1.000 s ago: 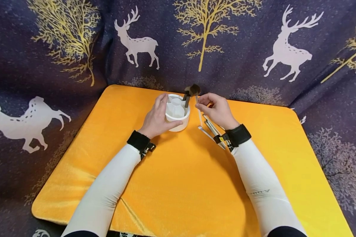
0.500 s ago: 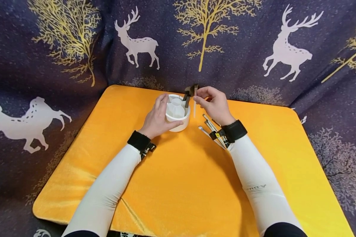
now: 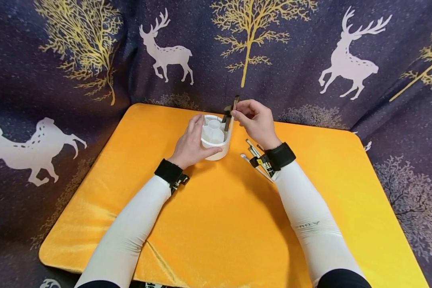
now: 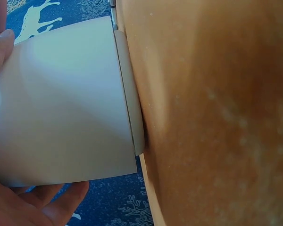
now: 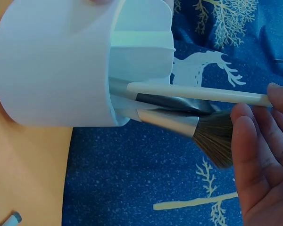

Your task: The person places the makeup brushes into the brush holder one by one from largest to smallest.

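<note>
My left hand (image 3: 191, 144) grips a round white brush holder (image 3: 216, 153) with inner compartments, thumb at the front and fingers around the far left side. In the left wrist view the holder's smooth wall (image 4: 61, 108) fills much of the picture. My right hand (image 3: 257, 122) pinches a slim makeup brush (image 5: 198, 92) near its bristle end, bristles up. Its pale handle points down at the holder's right compartment, with the tip right at the mouth in the right wrist view. Darker makeup brushes stand there, one with a broad brown bristle head (image 5: 216, 143).
Several slim makeup brushes (image 3: 247, 159) lie on the orange-covered table (image 3: 209, 224), under and beside my right wrist. Behind the table's far edge hangs a dark curtain (image 3: 209, 52) printed with deer and trees.
My right hand has moved left and up with the pinched brush, from beside the holder to over its right rim. The left hand and holder have stayed put.
</note>
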Demonstrator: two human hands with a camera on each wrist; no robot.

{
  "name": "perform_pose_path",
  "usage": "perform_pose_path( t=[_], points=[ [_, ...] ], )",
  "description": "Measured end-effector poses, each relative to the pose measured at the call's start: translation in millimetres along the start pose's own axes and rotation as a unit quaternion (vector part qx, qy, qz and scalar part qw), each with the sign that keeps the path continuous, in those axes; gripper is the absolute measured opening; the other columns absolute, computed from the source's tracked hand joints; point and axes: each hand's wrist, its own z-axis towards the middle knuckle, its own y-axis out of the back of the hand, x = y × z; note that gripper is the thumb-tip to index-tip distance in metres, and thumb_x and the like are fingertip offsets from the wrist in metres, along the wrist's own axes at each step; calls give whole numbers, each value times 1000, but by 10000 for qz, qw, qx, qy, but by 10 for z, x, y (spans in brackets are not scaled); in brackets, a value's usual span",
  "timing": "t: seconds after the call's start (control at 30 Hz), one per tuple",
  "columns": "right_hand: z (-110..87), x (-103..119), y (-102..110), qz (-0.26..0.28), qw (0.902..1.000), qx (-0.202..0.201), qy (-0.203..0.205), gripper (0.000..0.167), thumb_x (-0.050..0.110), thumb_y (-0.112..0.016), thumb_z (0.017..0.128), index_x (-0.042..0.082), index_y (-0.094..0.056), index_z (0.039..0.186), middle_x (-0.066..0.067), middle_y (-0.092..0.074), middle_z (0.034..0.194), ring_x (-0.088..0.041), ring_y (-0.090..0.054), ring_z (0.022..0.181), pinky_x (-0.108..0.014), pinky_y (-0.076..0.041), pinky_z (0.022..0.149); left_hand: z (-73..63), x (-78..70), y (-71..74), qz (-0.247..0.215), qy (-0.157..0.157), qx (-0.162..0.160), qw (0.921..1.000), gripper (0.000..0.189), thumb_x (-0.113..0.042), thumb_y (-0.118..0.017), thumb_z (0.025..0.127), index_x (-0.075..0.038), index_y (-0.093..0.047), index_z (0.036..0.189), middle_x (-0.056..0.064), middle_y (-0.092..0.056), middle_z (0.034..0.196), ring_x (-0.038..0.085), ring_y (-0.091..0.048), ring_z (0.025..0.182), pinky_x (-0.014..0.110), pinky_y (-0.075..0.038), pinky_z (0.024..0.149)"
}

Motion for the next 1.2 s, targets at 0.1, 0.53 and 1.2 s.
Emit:
perform_pose_path(
  t=[0.1, 0.53, 1.2],
  points=[
    [8, 5, -26, 52, 10000, 2, 26, 17, 14, -80, 106, 5, -79, 120, -9, -78, 96, -18, -69, 76, -25, -56, 69, 0, 0, -1, -11, -21, -24, 10000, 133, -66, -92, 85, -1, -20, 176, 18, -25, 176, 39, -53, 145, 56, -57, 107],
    [15, -7, -91, -20, 9995, 109, 309, 15, 12, -80, 105, 4, -78, 118, -8, -78, 94, -21, -68, 73, -25, -54, 67, -3, -3, -6, -48, 55, -16, 10000, 132, -67, -90, 85, -3, -20, 176, 16, -24, 176, 38, -53, 144, 56, -57, 106],
    [-10, -14, -60, -130, 9989, 145, 421, 20, 13, -83, 103, 3, -80, 120, -6, -80, 108, -16, -68, 87, -32, -48, 72, -1, -16, -6, -29, 88, 28, 10000, 132, -65, -91, 86, -2, -19, 176, 17, -24, 176, 39, -53, 145, 56, -57, 107]
  ],
)
